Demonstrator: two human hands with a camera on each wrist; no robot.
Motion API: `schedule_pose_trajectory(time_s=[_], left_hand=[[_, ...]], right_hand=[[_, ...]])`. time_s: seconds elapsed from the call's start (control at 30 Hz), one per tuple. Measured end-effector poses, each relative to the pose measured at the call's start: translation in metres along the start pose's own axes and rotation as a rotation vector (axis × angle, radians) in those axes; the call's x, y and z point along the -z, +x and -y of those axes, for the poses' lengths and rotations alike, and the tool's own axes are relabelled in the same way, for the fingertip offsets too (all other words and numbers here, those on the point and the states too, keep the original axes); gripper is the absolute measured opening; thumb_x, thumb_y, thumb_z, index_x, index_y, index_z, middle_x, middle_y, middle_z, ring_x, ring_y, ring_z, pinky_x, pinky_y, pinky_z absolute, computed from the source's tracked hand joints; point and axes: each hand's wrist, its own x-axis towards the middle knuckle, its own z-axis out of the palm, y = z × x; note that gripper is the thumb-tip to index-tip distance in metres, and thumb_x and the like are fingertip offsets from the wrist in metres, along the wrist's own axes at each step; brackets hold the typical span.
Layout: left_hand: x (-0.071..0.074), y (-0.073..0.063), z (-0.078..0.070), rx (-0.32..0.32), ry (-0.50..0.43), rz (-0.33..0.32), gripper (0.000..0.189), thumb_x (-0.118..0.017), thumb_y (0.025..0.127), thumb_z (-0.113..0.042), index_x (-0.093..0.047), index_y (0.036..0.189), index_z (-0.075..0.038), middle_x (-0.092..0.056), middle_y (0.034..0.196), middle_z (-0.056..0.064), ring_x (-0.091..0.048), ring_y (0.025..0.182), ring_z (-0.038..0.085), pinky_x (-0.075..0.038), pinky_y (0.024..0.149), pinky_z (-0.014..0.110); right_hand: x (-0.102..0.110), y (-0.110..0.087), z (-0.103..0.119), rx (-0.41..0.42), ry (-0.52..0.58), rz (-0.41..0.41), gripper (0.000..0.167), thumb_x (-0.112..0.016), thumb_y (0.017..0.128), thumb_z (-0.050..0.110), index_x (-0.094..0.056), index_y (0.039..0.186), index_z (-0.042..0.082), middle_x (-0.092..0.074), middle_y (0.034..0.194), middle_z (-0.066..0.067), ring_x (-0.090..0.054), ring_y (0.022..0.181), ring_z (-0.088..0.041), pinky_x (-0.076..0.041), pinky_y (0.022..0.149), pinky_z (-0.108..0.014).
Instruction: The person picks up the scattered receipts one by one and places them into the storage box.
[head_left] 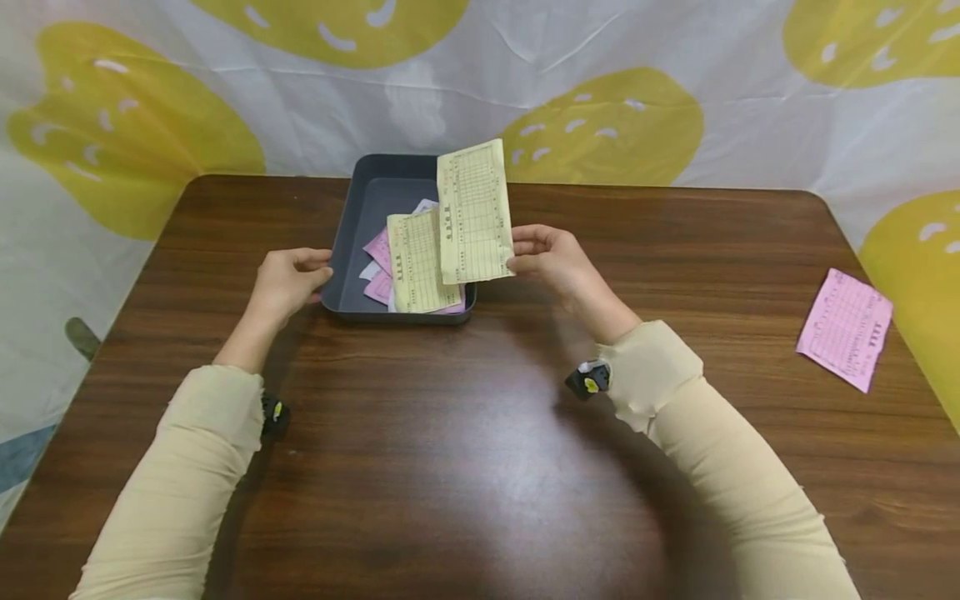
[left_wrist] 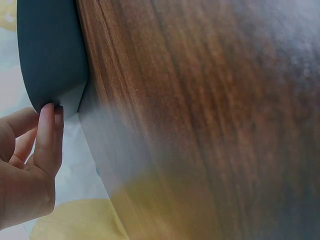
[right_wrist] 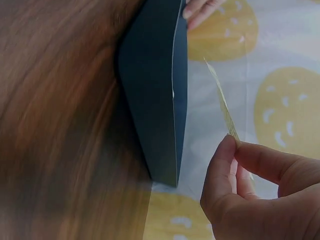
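Note:
A dark grey tray (head_left: 363, 196) stands near the back edge of the table, with pink, white and yellow slips inside it. My left hand (head_left: 288, 279) pinches the tray's left side; the left wrist view has its fingers against the tray wall (left_wrist: 52, 55). Between right thumb and fingers, my right hand (head_left: 551, 258) pinches a yellow printed slip (head_left: 476, 212) by its lower right edge. That slip is raised over the tray's right side and overlaps another yellow slip (head_left: 416, 262) in the tray. Edge-on in the right wrist view, the held slip (right_wrist: 223, 102) looks thin and slightly bent.
A pink printed slip (head_left: 845, 329) lies on the right side of the brown wooden table (head_left: 420, 467). Behind the table hangs a white curtain (head_left: 300, 100) with yellow shapes. A dark device is strapped at each wrist.

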Motion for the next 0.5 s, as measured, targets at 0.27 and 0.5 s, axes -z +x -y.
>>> schedule_pose_trajectory(time_s=[0.27,0.5], left_hand=[[0.001,0.0,0.0,0.004,-0.007,0.005,0.039,-0.055,0.095,-0.009,-0.054,0.132,0.001,-0.06,0.123,0.025,-0.052,0.075,-0.004,-0.052,0.059,0.008],[0.002,-0.001,-0.001,0.004,0.006,0.007,0.039,-0.055,0.095,-0.009,-0.054,0.132,0.001,-0.06,0.123,0.026,-0.051,0.07,-0.006,-0.05,0.057,0.007]], right_hand=[[-0.024,0.008,0.0,0.02,-0.041,0.023,0.047,-0.055,0.086,-0.01,-0.047,0.132,-0.012,-0.06,0.102,-0.013,-0.056,0.069,0.0,-0.054,0.073,-0.019],[-0.041,0.015,-0.004,0.008,0.002,0.026,0.046,-0.055,0.085,-0.012,-0.048,0.13,-0.012,-0.059,0.094,-0.009,-0.055,0.067,-0.001,-0.055,0.073,-0.021]])
